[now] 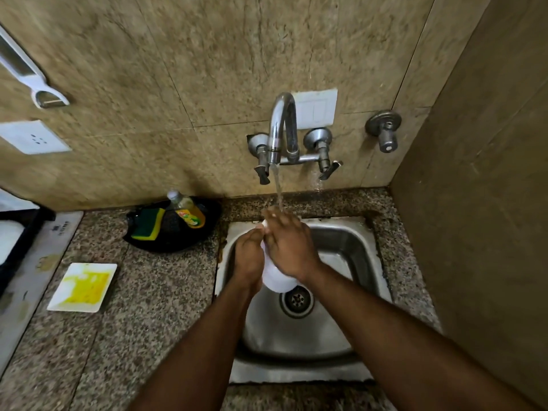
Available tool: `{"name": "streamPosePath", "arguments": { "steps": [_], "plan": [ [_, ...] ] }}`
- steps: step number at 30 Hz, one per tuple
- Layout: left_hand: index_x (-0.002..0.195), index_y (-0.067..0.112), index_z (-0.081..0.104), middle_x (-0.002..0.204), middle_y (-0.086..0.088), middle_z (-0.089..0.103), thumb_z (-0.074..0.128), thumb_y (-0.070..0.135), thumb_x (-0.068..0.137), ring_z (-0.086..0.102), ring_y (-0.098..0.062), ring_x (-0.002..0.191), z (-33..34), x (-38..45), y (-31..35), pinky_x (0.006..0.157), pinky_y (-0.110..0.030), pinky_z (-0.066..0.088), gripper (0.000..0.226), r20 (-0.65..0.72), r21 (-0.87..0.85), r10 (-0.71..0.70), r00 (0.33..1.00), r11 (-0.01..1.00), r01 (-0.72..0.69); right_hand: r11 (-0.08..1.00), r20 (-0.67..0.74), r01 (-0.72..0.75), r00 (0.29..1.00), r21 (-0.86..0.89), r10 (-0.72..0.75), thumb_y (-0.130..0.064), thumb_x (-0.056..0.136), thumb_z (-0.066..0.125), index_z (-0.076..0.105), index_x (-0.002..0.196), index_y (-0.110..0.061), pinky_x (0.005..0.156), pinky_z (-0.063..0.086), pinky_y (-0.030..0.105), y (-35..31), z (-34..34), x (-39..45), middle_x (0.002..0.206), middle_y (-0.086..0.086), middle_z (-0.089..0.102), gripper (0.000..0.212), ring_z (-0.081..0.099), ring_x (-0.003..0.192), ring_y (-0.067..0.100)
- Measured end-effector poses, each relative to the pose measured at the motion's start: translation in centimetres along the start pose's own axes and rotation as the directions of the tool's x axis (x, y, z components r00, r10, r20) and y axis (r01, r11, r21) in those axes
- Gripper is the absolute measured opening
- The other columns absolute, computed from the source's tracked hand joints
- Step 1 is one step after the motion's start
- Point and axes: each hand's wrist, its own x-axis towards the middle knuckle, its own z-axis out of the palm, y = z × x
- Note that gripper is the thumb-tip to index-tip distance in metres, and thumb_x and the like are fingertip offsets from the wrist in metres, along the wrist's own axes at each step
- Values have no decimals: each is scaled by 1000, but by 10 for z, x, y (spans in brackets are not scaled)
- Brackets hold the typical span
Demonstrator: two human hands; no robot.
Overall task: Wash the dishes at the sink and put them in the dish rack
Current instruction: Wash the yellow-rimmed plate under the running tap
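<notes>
Over the steel sink (350, 241) I hold a white dish (277, 280) upright under the water running from the faucet (281, 126). My left hand (249, 259) grips the dish's left edge. My right hand (287, 247) lies across its face with fingers spread under the stream, hiding most of it. A square white plate (83, 287) smeared with yellow residue lies on the granite counter to the left of the sink.
A black tray (175, 226) behind the plate holds a green-yellow sponge (146, 223) and a yellow dish-soap bottle (186, 212). A dark rack or stove edge (17, 241) shows at far left. A tiled wall rises close on the right. The drain (296, 299) is uncovered.
</notes>
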Motion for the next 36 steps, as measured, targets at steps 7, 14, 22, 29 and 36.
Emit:
{"name": "streamPosePath", "arguments": {
  "steps": [7, 14, 22, 29, 36],
  "plan": [
    [124, 4, 68, 117, -8, 70, 47, 28, 106, 66, -22, 107, -4, -5, -14, 93, -37, 53, 36, -50, -22, 0, 999, 1000, -1, 849, 111, -175, 984, 499, 137, -38, 106, 40, 51, 150, -24, 118, 36, 37, 13, 18, 9, 154, 4, 51, 48, 46, 141, 22],
    [115, -2, 70, 114, -22, 72, 55, 21, 96, 66, -38, 109, -18, -6, -15, 99, -54, 52, 33, -45, -99, -32, 998, 995, 28, 412, 415, -604, 784, 682, 462, -79, 69, 56, 68, 119, -29, 104, 50, 48, 24, 11, 15, 118, -1, 71, 72, 66, 104, 24],
    [100, 11, 71, 99, -9, 72, 55, 25, 96, 69, -28, 90, -17, 15, 23, 93, -48, 54, 21, 181, 55, -138, 974, 990, 130, 904, 19, -26, 1000, 426, 20, -61, 97, 42, 55, 144, -30, 114, 37, 38, 22, 6, 0, 148, -1, 52, 58, 45, 136, 20],
    [89, 12, 78, 81, -8, 78, 49, 34, 106, 75, -31, 83, -1, 12, 5, 68, -37, 56, 41, 33, 125, 45, 998, 991, -48, 746, 112, -269, 960, 608, 256, -32, 100, 52, 70, 121, -22, 104, 46, 36, 25, 9, 20, 127, 3, 67, 29, 60, 117, 23],
    [84, 12, 76, 79, 1, 75, 51, 33, 107, 68, -19, 78, -8, 9, -18, 75, -38, 54, 40, -27, 39, 165, 986, 986, -164, 498, 350, -566, 814, 657, 464, -46, 95, 63, 71, 120, -22, 92, 50, 31, 36, -6, 19, 117, -4, 71, 36, 66, 102, 19]
  ]
}}
